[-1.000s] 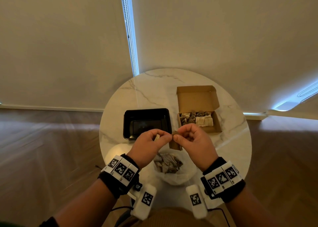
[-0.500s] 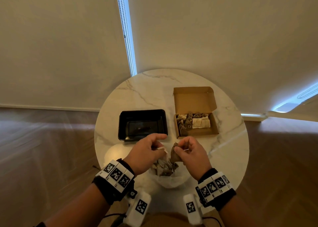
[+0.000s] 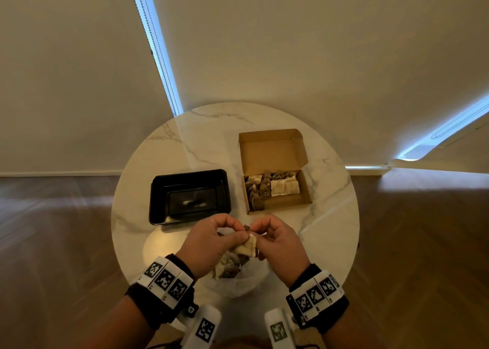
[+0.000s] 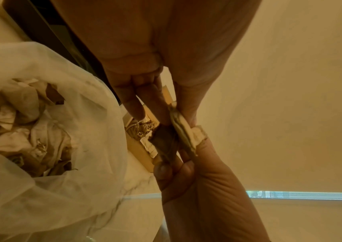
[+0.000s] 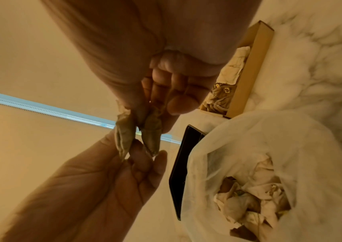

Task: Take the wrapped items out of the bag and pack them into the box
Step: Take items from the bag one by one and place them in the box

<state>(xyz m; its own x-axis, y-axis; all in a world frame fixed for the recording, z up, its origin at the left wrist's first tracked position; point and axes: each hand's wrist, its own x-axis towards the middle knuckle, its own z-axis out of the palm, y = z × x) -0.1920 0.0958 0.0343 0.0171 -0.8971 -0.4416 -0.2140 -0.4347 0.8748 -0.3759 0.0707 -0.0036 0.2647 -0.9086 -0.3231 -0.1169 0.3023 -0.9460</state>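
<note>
Two wrapped packets (image 5: 136,132), light and crushable, hang above the bag (image 3: 232,285), pinched between my left hand (image 3: 211,243) and right hand (image 3: 277,243); I'd grip their flat faces toward the box (image 3: 304,190).

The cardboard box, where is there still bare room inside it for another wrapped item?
In the cardboard box, the bare floor is the front strip between the white packets and the front wall. The left side and back row are crowded with brown wrapped items.
</note>
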